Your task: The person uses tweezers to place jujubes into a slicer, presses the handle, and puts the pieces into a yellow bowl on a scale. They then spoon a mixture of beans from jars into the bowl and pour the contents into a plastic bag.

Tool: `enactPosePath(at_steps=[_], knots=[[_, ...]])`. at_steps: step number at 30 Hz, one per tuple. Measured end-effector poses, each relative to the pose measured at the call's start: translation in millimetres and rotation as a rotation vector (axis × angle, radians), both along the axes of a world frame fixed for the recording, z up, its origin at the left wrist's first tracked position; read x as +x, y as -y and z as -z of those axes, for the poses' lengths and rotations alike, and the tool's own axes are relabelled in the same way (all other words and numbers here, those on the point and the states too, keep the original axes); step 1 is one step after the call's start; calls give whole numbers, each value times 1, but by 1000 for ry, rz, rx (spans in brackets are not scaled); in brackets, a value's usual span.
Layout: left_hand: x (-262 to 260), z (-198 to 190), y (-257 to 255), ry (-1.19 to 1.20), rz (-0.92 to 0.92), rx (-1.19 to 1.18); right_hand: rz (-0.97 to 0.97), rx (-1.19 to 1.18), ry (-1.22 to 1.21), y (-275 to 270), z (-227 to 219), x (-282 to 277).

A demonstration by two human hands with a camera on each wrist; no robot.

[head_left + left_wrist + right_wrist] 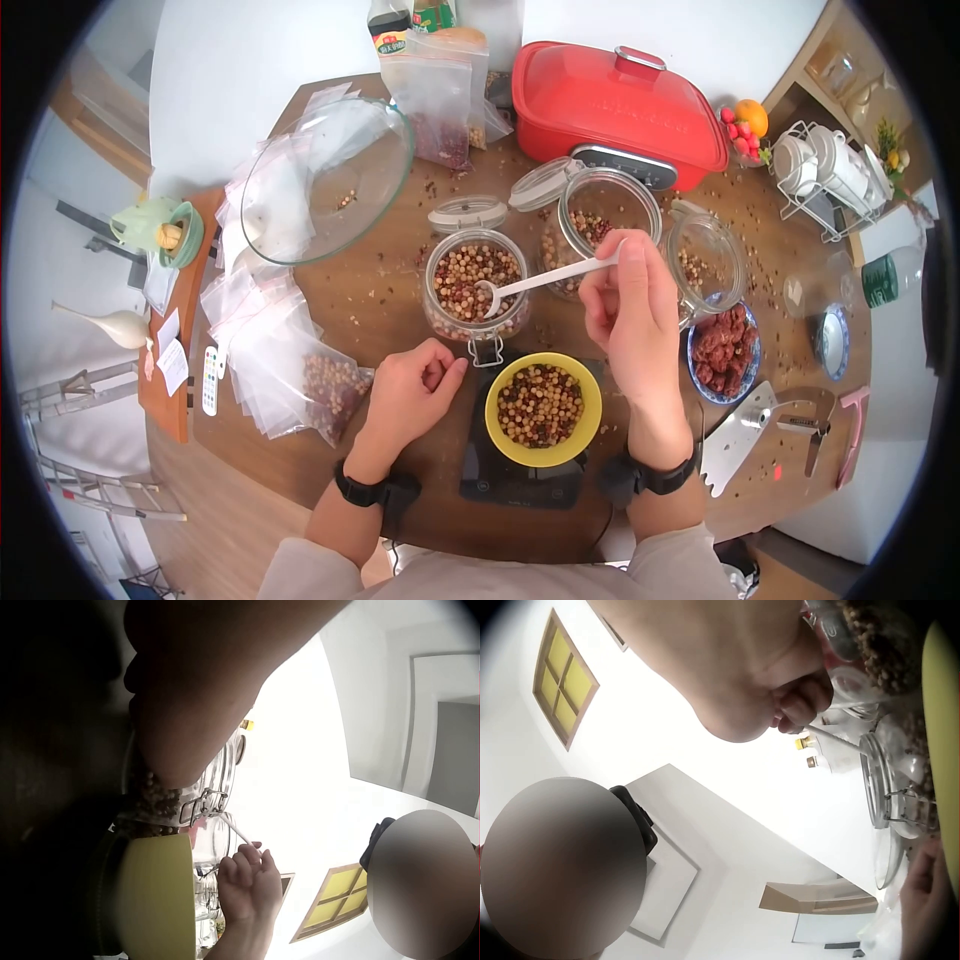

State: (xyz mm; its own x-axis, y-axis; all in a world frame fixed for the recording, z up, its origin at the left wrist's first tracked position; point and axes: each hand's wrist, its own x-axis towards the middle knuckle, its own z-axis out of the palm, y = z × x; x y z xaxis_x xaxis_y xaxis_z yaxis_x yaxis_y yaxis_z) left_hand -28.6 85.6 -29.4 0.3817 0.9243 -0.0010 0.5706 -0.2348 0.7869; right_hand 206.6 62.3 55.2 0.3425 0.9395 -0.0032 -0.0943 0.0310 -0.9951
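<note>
My right hand [640, 320] pinches the handle of a white spoon [560, 273]; the spoon's bowl is at the mouth of an open glass jar [478, 285] filled with mixed peppercorn-like pieces. In the left wrist view the right hand [251, 892] holds the handle beyond the jar. Nearer me, a yellow bowl [543, 455] with similar pieces stands on a black scale [520, 490]. My left hand [410, 395] rests on the table left of the bowl, fingers loosely curled, holding nothing.
Two more open jars [610, 205] stand right of the first. Beyond are a red cooker [620, 110] and a glass lid [330, 185]. Plastic bags [290, 350] lie left. On the right are a bowl of dark red pieces [724, 350] and a metal scraper [735, 445].
</note>
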Motion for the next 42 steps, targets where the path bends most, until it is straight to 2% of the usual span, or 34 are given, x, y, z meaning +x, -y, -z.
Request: enactPosePath(at_steps=[5, 15, 23, 29, 33, 42], knots=[[1, 1, 0, 83, -60, -20, 83, 45, -177, -2, 5, 3], [-1, 3, -1, -17, 10, 28, 253, 194, -410, -1, 1, 16], [2, 1, 0, -14, -1, 30, 213, 348, -452, 9, -10, 38], [2, 4, 0, -11, 6, 37, 260, 309, -503, 15, -18, 41], [1, 4, -1, -21, 7, 45, 123, 379, -489, 15, -20, 34], [1, 5, -1, -17, 11, 58, -50, 416, -451, 19, -17, 30]])
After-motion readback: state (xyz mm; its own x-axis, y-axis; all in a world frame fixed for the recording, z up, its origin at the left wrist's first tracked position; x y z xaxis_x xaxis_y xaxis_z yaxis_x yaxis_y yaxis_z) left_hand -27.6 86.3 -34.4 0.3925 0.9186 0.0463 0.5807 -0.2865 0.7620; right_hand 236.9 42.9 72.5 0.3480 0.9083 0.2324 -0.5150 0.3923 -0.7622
